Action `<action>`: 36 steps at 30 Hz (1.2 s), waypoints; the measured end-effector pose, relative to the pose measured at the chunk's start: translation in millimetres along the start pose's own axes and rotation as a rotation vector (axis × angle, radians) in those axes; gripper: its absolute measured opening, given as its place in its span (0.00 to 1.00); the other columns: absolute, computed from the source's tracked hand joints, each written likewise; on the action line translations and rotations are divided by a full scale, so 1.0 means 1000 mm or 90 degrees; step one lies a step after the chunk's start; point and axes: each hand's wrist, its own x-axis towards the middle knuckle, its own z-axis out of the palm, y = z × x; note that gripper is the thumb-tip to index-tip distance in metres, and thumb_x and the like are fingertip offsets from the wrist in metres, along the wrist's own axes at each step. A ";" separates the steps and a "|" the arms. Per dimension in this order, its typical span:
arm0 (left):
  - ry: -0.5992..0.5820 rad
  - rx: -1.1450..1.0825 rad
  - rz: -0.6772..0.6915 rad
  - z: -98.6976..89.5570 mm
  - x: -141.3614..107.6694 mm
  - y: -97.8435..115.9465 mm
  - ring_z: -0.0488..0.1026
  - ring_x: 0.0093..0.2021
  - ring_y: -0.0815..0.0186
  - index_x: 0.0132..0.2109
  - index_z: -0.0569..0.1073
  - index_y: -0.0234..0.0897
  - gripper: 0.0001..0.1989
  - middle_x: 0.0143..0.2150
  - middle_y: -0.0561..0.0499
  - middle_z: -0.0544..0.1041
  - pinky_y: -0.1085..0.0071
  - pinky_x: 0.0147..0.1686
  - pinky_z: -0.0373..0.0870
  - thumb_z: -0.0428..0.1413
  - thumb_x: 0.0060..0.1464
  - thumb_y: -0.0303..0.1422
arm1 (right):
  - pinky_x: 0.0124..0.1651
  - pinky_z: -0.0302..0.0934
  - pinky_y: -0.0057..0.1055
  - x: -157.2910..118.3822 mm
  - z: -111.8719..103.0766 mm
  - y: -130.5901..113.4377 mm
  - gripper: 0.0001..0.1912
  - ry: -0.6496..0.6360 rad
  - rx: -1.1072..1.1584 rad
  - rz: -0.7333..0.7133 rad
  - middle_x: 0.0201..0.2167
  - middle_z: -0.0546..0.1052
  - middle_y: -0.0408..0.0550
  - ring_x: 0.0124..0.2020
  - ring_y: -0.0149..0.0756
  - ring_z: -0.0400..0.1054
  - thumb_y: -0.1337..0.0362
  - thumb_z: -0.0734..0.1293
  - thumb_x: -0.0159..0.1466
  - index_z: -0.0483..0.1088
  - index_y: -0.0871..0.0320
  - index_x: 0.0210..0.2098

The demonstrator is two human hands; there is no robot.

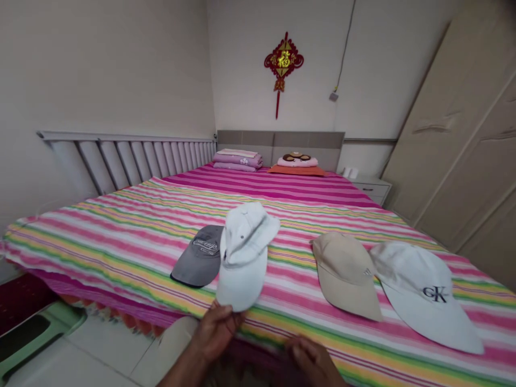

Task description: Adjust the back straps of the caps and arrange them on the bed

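Note:
My left hand point(220, 328) pinches the brim of a white baseball cap point(244, 258), thumb on top. The cap is tilted up with its crown away from me, and it partly covers a grey baseball cap point(199, 255) with white lettering. Low in the middle, at the bed's front edge, my right hand point(310, 357) is loosely curled and slightly blurred, with nothing visible in it. To its right lie a beige cap point(346, 274) and, touching it, a white cap point(427, 295) with dark "CK" letters.
A striped sheet point(133, 236) covers the bed. Folded purple bedding point(237, 159) and a pink-and-orange pile point(298, 164) sit by the headboard point(306, 141). A green stool point(60, 322) stands at lower left; a nightstand point(373, 188) is at right.

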 end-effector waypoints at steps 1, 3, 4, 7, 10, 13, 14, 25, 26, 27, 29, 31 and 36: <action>-0.019 -0.012 -0.045 -0.004 -0.007 -0.017 0.73 0.34 0.64 0.40 0.73 0.42 0.22 0.35 0.52 0.78 0.70 0.35 0.70 0.57 0.35 0.19 | 0.35 0.59 0.32 0.010 -0.003 -0.017 0.20 0.012 0.161 0.008 0.27 0.73 0.47 0.30 0.37 0.66 0.48 0.56 0.59 0.70 0.57 0.31; -0.074 -0.025 -0.120 -0.012 -0.019 -0.049 0.73 0.34 0.65 0.34 0.75 0.39 0.15 0.34 0.51 0.78 0.72 0.34 0.68 0.58 0.35 0.20 | 0.42 0.59 0.37 0.030 -0.011 -0.048 0.21 0.041 0.480 0.027 0.38 0.74 0.50 0.39 0.39 0.67 0.48 0.57 0.59 0.66 0.55 0.43; -0.103 -0.028 -0.139 -0.017 -0.025 -0.064 0.73 0.35 0.65 0.35 0.75 0.39 0.15 0.35 0.51 0.78 0.72 0.34 0.68 0.58 0.35 0.21 | 0.43 0.59 0.39 0.040 -0.015 -0.059 0.22 0.040 0.588 0.041 0.40 0.74 0.50 0.40 0.40 0.67 0.47 0.57 0.58 0.66 0.54 0.44; -0.186 -0.030 -0.223 -0.030 -0.036 -0.092 0.73 0.36 0.64 0.37 0.75 0.40 0.15 0.35 0.51 0.78 0.72 0.35 0.66 0.59 0.37 0.23 | 0.45 0.58 0.41 0.062 -0.023 -0.073 0.18 0.053 0.754 0.095 0.36 0.76 0.49 0.41 0.41 0.68 0.50 0.61 0.57 0.69 0.56 0.39; -0.234 -0.048 -0.299 -0.041 -0.038 -0.095 0.73 0.36 0.64 0.39 0.75 0.40 0.13 0.35 0.50 0.78 0.71 0.36 0.65 0.58 0.41 0.28 | 0.48 0.57 0.42 0.067 -0.023 -0.069 0.13 0.037 0.809 0.174 0.32 0.78 0.49 0.41 0.42 0.69 0.58 0.62 0.58 0.71 0.59 0.37; -0.209 -0.077 -0.299 -0.046 -0.033 -0.082 0.71 0.44 0.60 0.43 0.74 0.38 0.16 0.41 0.47 0.76 0.67 0.45 0.61 0.55 0.46 0.37 | 0.49 0.56 0.44 0.059 -0.019 -0.064 0.12 0.006 0.833 0.185 0.32 0.78 0.49 0.41 0.43 0.69 0.60 0.62 0.58 0.71 0.60 0.38; -0.200 -0.083 -0.296 -0.047 -0.030 -0.076 0.70 0.46 0.59 0.43 0.74 0.37 0.17 0.42 0.47 0.76 0.67 0.48 0.60 0.55 0.46 0.39 | 0.50 0.55 0.45 0.055 -0.019 -0.063 0.12 0.001 0.834 0.177 0.32 0.78 0.49 0.41 0.43 0.70 0.61 0.62 0.57 0.71 0.60 0.38; -0.177 0.024 -0.232 -0.007 0.016 -0.041 0.69 0.47 0.55 0.37 0.74 0.32 0.15 0.33 0.43 0.77 0.61 0.48 0.61 0.59 0.42 0.38 | 0.50 0.56 0.45 0.016 -0.035 -0.071 0.23 0.016 0.715 0.062 0.36 0.78 0.51 0.42 0.47 0.69 0.68 0.71 0.47 0.68 0.58 0.44; -0.149 0.032 -0.255 -0.002 0.019 -0.037 0.69 0.47 0.53 0.36 0.74 0.31 0.15 0.31 0.43 0.77 0.60 0.48 0.61 0.59 0.40 0.37 | 0.50 0.56 0.45 0.014 -0.037 -0.071 0.25 0.017 0.706 0.061 0.35 0.78 0.51 0.41 0.47 0.69 0.68 0.71 0.46 0.68 0.58 0.44; -0.119 0.037 -0.282 0.002 0.022 -0.033 0.68 0.47 0.52 0.35 0.74 0.31 0.14 0.30 0.42 0.77 0.57 0.47 0.61 0.59 0.40 0.36 | 0.50 0.55 0.45 0.013 -0.038 -0.070 0.26 0.020 0.698 0.062 0.34 0.78 0.51 0.41 0.48 0.70 0.69 0.71 0.45 0.68 0.57 0.45; -0.070 0.035 -0.317 0.011 0.026 -0.026 0.68 0.47 0.50 0.34 0.74 0.32 0.13 0.30 0.42 0.77 0.53 0.45 0.61 0.57 0.40 0.36 | 0.50 0.55 0.46 0.010 -0.039 -0.067 0.27 0.034 0.683 0.062 0.33 0.78 0.52 0.41 0.49 0.70 0.69 0.72 0.44 0.68 0.57 0.45; -0.047 0.018 -0.306 0.018 0.027 -0.020 0.68 0.47 0.49 0.35 0.74 0.33 0.14 0.31 0.42 0.77 0.52 0.45 0.61 0.56 0.40 0.38 | 0.50 0.55 0.47 0.007 -0.041 -0.062 0.28 0.067 0.678 0.055 0.32 0.78 0.51 0.40 0.49 0.70 0.68 0.73 0.42 0.69 0.57 0.43; -0.066 -0.019 -0.275 0.035 0.017 -0.014 0.70 0.43 0.49 0.31 0.75 0.33 0.17 0.27 0.44 0.77 0.54 0.44 0.62 0.53 0.39 0.43 | 0.52 0.55 0.44 -0.005 -0.046 -0.053 0.19 0.159 0.709 0.056 0.27 0.79 0.47 0.36 0.45 0.71 0.62 0.75 0.37 0.74 0.53 0.30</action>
